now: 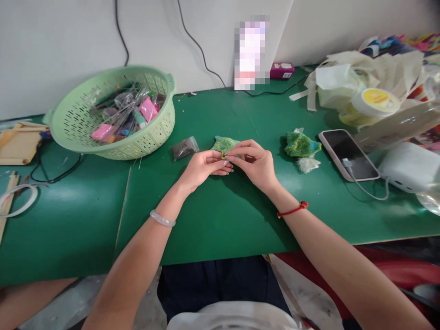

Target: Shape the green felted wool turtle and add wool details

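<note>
A small green-and-yellow fuzzy piece (225, 143) with bluish corners is at the fingertips of both hands, over the middle of the table. My left hand (206, 166) pinches its near edge between thumb and fingers. From the other side my right hand (256, 164) pinches at the same spot, thumb and forefinger together. The fingers hide part of the piece and the exact grip. A similar green-and-yellow fuzzy piece (302, 144) lies to the right, with crumpled clear plastic (308, 165) beside it. Left of my hands is a small clear bag of dark material (184, 148).
A light green basket (137, 149) of wires and packets stands at left. Right are a charging phone (350, 153), a white device (410, 165), a round yellow-topped tub (378, 101) and plastic bags (371, 68). A blurred-out upright thing (251, 55) leans at the wall. A tape ring (32, 201) lies far left.
</note>
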{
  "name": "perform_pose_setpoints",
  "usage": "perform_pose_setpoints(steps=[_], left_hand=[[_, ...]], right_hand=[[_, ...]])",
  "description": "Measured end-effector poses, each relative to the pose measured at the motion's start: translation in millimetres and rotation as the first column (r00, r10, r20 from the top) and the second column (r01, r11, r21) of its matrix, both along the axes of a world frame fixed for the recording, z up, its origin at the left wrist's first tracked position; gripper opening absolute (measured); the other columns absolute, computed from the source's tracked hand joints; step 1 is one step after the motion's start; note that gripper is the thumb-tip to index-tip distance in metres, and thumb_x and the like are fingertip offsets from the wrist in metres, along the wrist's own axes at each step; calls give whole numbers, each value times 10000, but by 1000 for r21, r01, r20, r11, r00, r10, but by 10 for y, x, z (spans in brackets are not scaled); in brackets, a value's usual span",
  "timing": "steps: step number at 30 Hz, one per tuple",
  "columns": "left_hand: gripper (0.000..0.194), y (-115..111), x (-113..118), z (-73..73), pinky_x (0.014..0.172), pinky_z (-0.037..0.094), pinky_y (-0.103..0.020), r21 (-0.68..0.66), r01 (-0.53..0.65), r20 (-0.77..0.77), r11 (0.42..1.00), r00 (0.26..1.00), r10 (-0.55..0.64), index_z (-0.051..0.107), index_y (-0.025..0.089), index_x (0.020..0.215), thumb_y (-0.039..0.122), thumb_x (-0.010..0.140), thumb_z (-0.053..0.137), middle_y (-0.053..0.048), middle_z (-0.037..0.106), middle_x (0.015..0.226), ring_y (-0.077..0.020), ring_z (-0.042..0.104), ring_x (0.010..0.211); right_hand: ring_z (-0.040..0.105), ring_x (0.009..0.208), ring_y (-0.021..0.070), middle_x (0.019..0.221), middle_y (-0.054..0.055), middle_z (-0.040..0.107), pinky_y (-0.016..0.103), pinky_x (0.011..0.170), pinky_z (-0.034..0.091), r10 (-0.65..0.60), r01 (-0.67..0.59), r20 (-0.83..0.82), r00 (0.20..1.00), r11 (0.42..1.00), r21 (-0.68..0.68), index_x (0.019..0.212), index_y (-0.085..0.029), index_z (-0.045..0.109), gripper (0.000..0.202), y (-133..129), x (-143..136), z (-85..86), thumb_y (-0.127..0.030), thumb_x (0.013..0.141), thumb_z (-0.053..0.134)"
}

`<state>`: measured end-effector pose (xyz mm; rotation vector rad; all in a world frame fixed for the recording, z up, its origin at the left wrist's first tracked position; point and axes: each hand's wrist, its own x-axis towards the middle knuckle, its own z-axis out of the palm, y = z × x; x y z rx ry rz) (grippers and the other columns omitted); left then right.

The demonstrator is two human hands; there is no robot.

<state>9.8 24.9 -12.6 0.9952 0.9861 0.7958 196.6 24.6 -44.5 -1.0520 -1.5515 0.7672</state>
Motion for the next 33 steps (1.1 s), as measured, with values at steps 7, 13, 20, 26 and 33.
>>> perform_pose_setpoints(steps=[7,13,20,26,33], left_hand=[[67,11,-3,-4,902,645,-333,-6,-5,-11,1000,1000,5,733,116,964,118,903,759,-61,816,854,-162,799,817],[99,9,-8,-5,950,636,-369,-2,4,-35,1000,999,-4,729,118,979,145,899,779,-75,825,892,-177,804,854],[61,6,-2,16,945,635,-365,-15,4,-27,1000,1000,-4,726,118,965,114,911,753,-66,822,871,-172,804,841],[41,4,10,35,916,641,-347,-30,-5,-21,1000,1000,4,726,114,945,82,919,727,-57,816,842,-160,799,808],[51,18,3,8,923,644,-351,-11,6,-34,1000,999,-6,728,120,944,104,903,753,-64,820,863,-167,801,823]], right_hand=[[529,674,129,999,36,737,328,622,471,-20,20,7,1000,997,-71,874,-302,867,93,-24,-7,50,-390,862,837],[514,671,138,997,54,740,320,568,416,-54,51,-16,998,990,-128,890,-283,859,330,-38,-15,93,-604,848,797],[476,627,114,947,44,735,303,561,408,-69,64,-56,996,993,-95,848,-242,804,282,-40,-44,121,-523,843,824],[450,609,110,826,10,689,297,574,411,-98,94,-17,995,984,-148,806,-228,693,316,-32,-67,123,-508,799,838],[420,583,106,784,-2,661,305,566,384,-93,89,-21,995,982,-166,774,-234,654,324,-27,-78,137,-495,763,844]])
